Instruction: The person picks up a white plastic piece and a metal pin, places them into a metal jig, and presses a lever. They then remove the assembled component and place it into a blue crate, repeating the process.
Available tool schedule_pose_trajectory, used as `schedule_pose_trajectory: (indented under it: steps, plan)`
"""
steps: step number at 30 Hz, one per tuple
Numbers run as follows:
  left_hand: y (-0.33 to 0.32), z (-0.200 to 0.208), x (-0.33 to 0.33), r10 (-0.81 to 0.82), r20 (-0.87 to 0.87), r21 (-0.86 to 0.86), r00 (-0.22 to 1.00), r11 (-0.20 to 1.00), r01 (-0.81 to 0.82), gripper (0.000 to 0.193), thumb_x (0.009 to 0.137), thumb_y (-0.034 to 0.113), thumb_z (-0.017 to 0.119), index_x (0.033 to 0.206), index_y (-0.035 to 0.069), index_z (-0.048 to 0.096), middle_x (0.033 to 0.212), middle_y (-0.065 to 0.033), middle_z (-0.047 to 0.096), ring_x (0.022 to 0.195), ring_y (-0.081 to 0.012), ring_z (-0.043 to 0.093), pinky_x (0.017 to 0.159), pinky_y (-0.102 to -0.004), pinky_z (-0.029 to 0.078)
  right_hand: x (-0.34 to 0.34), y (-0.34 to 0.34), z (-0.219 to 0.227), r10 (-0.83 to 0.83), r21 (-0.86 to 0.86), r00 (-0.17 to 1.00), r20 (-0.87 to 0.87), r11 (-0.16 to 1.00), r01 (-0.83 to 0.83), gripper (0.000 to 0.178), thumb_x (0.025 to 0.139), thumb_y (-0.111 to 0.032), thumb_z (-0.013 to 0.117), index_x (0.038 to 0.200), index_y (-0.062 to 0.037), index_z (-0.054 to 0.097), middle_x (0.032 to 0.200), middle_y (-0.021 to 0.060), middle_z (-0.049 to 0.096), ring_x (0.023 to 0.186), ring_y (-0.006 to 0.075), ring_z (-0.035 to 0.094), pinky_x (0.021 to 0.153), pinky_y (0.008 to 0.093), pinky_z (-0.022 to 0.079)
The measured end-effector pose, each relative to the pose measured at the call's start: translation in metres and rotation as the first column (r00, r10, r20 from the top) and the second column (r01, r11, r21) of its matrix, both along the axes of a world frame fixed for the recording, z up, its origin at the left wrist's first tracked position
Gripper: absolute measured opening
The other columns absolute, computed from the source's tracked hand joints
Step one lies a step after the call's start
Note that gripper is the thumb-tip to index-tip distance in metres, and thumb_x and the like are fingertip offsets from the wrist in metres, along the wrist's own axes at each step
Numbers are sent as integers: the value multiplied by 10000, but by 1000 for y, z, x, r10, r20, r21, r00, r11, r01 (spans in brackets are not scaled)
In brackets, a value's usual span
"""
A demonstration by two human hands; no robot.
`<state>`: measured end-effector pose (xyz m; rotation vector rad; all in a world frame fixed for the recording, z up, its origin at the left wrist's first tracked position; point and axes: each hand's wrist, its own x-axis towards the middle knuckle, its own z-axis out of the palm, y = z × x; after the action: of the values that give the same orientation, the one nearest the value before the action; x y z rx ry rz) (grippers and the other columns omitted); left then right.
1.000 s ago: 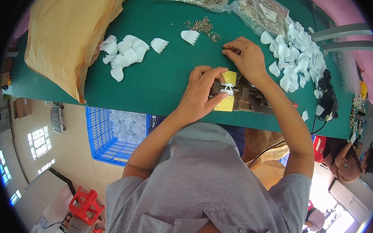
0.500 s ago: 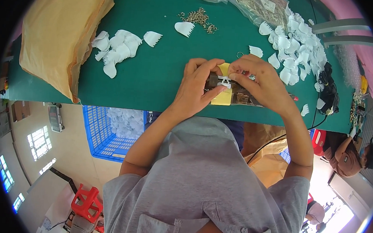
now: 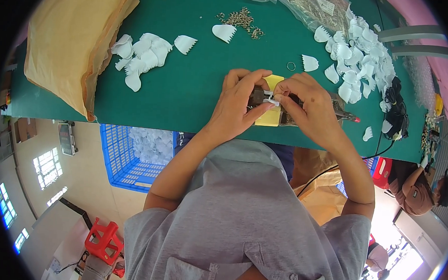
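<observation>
Thumb and fingers of my left hand (image 3: 237, 104) pinch a small white toothed plastic piece (image 3: 272, 102) from its left end. The piece sits over a small metal fixture (image 3: 256, 97) with a yellow plate (image 3: 268, 118), near the table's front edge. My right hand (image 3: 309, 103) is closed, thumb and fingertips pressed together at the right side of the white piece. Whatever lies between those fingertips is too small to make out. From under the right hand the fixture's lever with a red tip (image 3: 357, 119) sticks out to the right.
White scalloped pieces lie in a left heap (image 3: 146, 54) and a larger right heap (image 3: 362, 58). Small brass-coloured hooks (image 3: 241, 20) and a metal ring (image 3: 290, 66) rest on the green table (image 3: 185, 97). A paper sack (image 3: 72, 46), black cables (image 3: 397, 106) and a blue crate (image 3: 112, 159) are nearby.
My right hand has shifted slightly left and down toward the white piece, uncovering more of the red-tipped lever and the metal ring. The left hand stays nearly in place.
</observation>
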<state>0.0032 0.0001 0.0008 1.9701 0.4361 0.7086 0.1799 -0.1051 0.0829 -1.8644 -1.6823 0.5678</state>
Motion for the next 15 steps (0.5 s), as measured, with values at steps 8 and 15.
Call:
schedule_pose_trajectory:
  steps: [8, 15]
  plan:
    - [-2, -1, -1, -2, -12, -37, 1000, 999, 1, 708, 835, 31, 848, 1468, 63, 535, 1136, -60, 681, 1137, -255, 530, 951, -359, 499, -20, -6, -15, -172, 163, 984, 37, 973, 164, 92, 851, -25, 749, 910, -68, 692, 838, 58, 678, 785, 261, 632, 717, 377, 470]
    - [0, 1, 0, 1, -27, -30, 1000, 1000, -2, 699, 838, 12, 830, 1467, 66, 528, 1138, -54, 684, 1134, -258, 526, 946, -363, 492, -17, -3, -18, -274, -10, 931, -240, 960, 280, 110, 821, -63, 769, 883, -55, 679, 805, 66, 693, 752, 251, 686, 692, 368, 516]
